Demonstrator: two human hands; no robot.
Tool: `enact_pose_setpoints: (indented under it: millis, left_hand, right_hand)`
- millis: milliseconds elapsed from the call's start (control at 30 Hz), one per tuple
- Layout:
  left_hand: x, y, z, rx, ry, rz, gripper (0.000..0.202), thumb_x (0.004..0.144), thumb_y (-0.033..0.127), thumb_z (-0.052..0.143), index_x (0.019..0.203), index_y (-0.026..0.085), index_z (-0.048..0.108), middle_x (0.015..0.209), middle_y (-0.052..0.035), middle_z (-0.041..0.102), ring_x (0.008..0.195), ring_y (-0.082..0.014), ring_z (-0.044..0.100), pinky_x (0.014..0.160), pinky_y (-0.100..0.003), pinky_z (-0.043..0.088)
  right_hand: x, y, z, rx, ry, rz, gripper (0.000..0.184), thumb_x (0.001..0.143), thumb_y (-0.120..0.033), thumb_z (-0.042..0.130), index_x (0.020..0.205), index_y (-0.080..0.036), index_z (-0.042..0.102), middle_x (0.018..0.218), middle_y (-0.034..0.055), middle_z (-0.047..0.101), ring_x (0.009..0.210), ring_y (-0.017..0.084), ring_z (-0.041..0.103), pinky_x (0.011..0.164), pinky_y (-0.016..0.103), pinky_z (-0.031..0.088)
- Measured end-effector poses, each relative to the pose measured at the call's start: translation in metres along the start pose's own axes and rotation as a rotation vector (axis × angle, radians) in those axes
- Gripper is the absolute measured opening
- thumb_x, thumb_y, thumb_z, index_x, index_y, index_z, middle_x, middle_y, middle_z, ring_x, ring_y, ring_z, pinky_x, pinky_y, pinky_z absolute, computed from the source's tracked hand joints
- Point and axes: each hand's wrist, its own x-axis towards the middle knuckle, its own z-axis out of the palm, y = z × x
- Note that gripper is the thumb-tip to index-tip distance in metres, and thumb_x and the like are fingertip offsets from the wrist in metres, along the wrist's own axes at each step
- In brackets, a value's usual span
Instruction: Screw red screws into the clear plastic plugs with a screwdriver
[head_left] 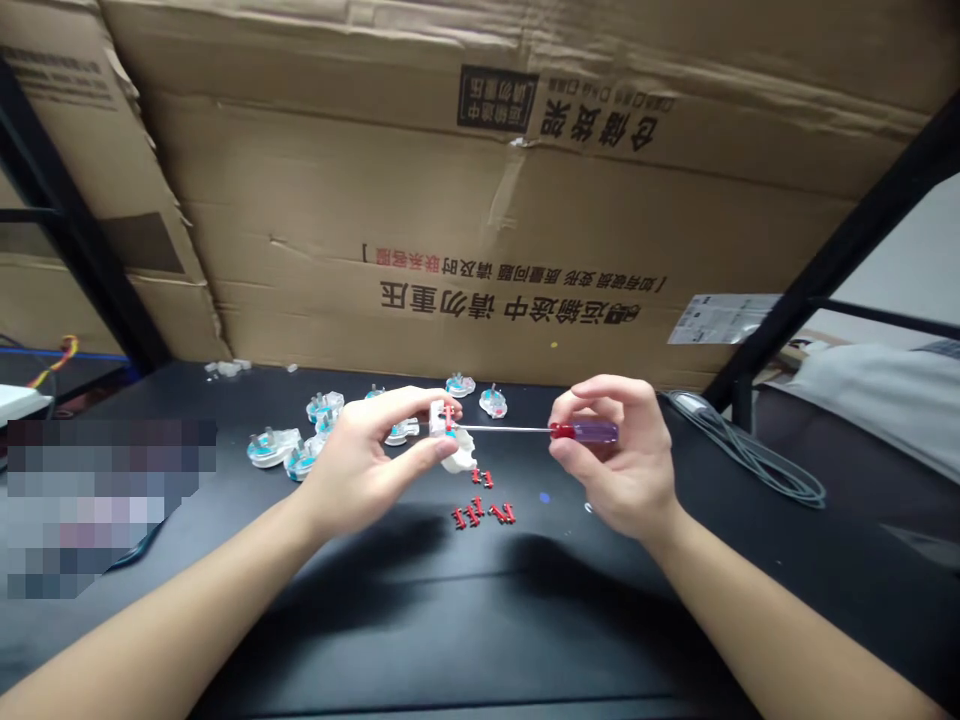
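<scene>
- Screwdriver [581, 431] pinched in my right hand [619, 455], shaft held level against the white plug [442, 418].
- My left hand [367, 460] grips that plug firmly.
- Red pieces [480, 512] lie just below, centre.

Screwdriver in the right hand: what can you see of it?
The screwdriver has a translucent purple handle, a red section at the shaft end, and a long, thin, shiny metal shaft. It is held roughly level above the black table, pinched near the red section by the right hand. The shaft points left to the white plug part held in the left hand. Its tip reaches that part; whether it engages a screw cannot be seen.
</scene>
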Motion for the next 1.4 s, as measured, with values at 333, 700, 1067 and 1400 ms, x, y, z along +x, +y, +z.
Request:
enact_pose_setpoints:
  millis: [333,700,1067,1400]
  left_hand:
    - [0.001,-0.003,-0.001,0.009,0.010,-0.002,0.026,0.088,0.033,0.069,0.108,0.017,0.070,0.105,-0.0083,0.074,0.096,-0.0227,0.069,0.091,-0.034,0.052]
    - [0.001,0.002,-0.004,0.034,-0.002,0.015,0.026,0.088,0.033,0.068,0.109,0.018,0.069,0.106,-0.0087,0.074,0.096,-0.0229,0.069,0.088,-0.034,0.054]
    - [0.001,0.001,-0.002,0.009,-0.045,-0.010,0.026,0.089,0.033,0.067,0.111,0.018,0.069,0.105,-0.0077,0.073,0.094,-0.0223,0.068,0.086,-0.033,0.053]
    - [0.001,0.003,-0.002,0.032,-0.074,-0.003,0.024,0.091,0.034,0.064,0.110,0.018,0.067,0.104,-0.0073,0.072,0.093,-0.0212,0.068,0.086,-0.032,0.052]
  right_hand:
    - [-0.001,0.002,-0.001,-0.039,-0.057,-0.016,0.026,0.088,-0.016,0.065,0.110,-0.028,0.057,0.075,-0.0037,0.063,0.064,0.012,0.062,0.055,0.024,0.049]
    - [0.006,-0.004,-0.001,-0.200,-0.185,-0.032,0.010,0.091,-0.021,0.061,0.089,-0.021,0.071,0.072,0.0003,0.063,0.059,0.011,0.053,0.054,0.026,0.043]
    - [0.004,-0.007,0.004,-0.190,-0.025,0.020,0.006,0.087,-0.019,0.068,0.089,-0.024,0.071,0.085,0.0023,0.059,0.067,0.012,0.053,0.050,0.026,0.040]
    - [0.003,-0.006,0.006,-0.182,-0.048,0.052,0.007,0.088,-0.021,0.066,0.090,-0.023,0.072,0.086,0.0030,0.060,0.066,0.012,0.054,0.049,0.025,0.040]
